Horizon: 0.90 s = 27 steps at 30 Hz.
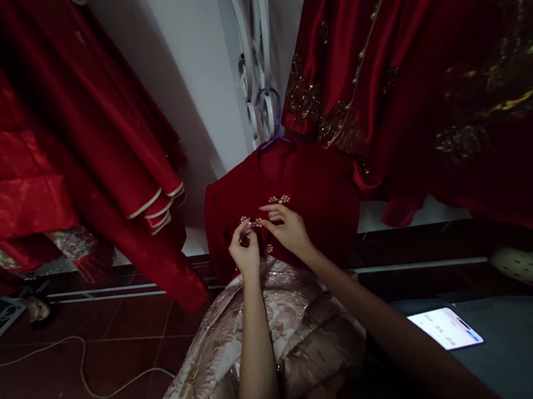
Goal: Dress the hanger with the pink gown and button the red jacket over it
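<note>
A dark red jacket [327, 196] hangs in front of me on a purple hanger [277, 132]. Beaded fasteners run down its front: one fastener [279, 199] sits near the neck, and a lower fastener [269, 248] shows below my hands. Between them, both hands are at another beaded fastener [256, 224]. My left hand [244, 250] is closed, thumb and forefinger pinching its left side. My right hand [291, 229] pinches its right side between thumb and forefinger. The fingers partly cover this fastener, so whether its two halves are joined cannot be made out.
Red garments [94, 105] hang on the left, and embroidered red garments [378, 74] on the right. A white metal stand [253, 40] rises behind the jacket. Patterned shiny fabric [297, 329] covers my lap. A lit phone [446, 328] lies at right; a cable [87, 363] crosses the floor.
</note>
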{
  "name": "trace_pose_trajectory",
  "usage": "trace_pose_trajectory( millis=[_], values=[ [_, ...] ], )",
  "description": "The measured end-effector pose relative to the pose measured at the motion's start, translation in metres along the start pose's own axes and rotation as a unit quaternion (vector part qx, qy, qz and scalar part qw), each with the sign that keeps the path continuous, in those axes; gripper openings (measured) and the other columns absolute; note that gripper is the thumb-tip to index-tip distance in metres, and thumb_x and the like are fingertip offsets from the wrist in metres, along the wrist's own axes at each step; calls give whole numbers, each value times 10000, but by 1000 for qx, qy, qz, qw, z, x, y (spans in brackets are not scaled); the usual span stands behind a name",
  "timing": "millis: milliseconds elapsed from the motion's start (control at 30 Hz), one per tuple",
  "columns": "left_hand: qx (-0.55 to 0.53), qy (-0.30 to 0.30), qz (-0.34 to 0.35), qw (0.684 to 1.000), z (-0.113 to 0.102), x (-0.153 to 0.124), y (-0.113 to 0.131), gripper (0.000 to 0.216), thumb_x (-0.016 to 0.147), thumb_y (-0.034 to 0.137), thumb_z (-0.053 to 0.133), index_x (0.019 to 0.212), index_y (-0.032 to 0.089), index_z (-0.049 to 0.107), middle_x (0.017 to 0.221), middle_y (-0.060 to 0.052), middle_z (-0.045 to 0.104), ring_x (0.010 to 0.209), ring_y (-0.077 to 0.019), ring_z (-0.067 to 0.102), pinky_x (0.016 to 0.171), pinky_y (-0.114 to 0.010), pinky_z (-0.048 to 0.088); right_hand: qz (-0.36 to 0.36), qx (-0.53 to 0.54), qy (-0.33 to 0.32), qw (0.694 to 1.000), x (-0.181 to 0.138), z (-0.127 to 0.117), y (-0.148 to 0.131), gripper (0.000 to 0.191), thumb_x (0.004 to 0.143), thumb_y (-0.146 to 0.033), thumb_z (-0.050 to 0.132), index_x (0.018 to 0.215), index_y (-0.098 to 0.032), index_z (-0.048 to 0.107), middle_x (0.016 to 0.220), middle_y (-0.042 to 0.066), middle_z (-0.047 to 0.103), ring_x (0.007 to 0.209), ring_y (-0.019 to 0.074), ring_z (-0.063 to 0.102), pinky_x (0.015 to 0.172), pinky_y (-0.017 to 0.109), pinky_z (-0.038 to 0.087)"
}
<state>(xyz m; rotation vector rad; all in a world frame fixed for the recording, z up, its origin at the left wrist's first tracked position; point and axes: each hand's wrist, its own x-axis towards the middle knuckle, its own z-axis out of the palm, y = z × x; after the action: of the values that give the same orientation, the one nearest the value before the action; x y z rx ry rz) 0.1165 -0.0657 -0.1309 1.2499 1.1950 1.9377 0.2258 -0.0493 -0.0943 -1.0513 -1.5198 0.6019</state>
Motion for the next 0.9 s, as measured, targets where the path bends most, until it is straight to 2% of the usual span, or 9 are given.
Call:
trace_pose_trajectory(
  millis=[200, 433, 667, 800, 900],
  values=[
    [-14, 13, -38, 999, 2, 0, 0, 344, 733, 295, 620, 1035, 133, 648, 1042, -99, 670, 911, -169, 642, 877, -311, 494, -5, -12, 23, 1000, -4, 7, 0, 320, 752, -263, 594, 1060, -182, 619, 882, 67, 641, 803, 156, 621, 663, 263, 553],
    [31, 20, -22, 999, -2, -2, 3, 302, 733, 295, 630, 984, 136, 682, 1006, -87, 688, 947, -180, 638, 917, -313, 473, -49, -30, 28, 998, -13, 13, -5, 269, 792, -255, 543, 1046, -197, 611, 966, 65, 629, 868, 159, 594, 713, 287, 562],
    [36, 7, -21, 999, -6, 0, -3, 265, 717, 298, 639, 924, 142, 698, 894, -70, 710, 836, -169, 655, 833, -298, 503, -65, -31, 34, 997, -13, 16, -1, 232, 805, -263, 528, 1015, -199, 604, 998, 67, 625, 880, 162, 592, 724, 297, 560],
    [55, -21, -13, 998, -11, 3, -8, 257, 714, 310, 644, 911, 153, 696, 922, -72, 703, 891, -175, 640, 891, -320, 472, -61, -20, 36, 997, -12, 16, 0, 205, 798, -288, 545, 974, -196, 601, 978, 61, 629, 884, 160, 600, 707, 281, 559],
    [58, -56, -7, 997, -19, 7, -6, 241, 744, 303, 610, 924, 159, 679, 944, -72, 694, 898, -166, 634, 880, -314, 471, -34, 1, -14, 999, -15, 4, -2, 220, 816, -304, 527, 997, -197, 589, 955, 54, 647, 873, 152, 622, 684, 263, 558]
  ],
)
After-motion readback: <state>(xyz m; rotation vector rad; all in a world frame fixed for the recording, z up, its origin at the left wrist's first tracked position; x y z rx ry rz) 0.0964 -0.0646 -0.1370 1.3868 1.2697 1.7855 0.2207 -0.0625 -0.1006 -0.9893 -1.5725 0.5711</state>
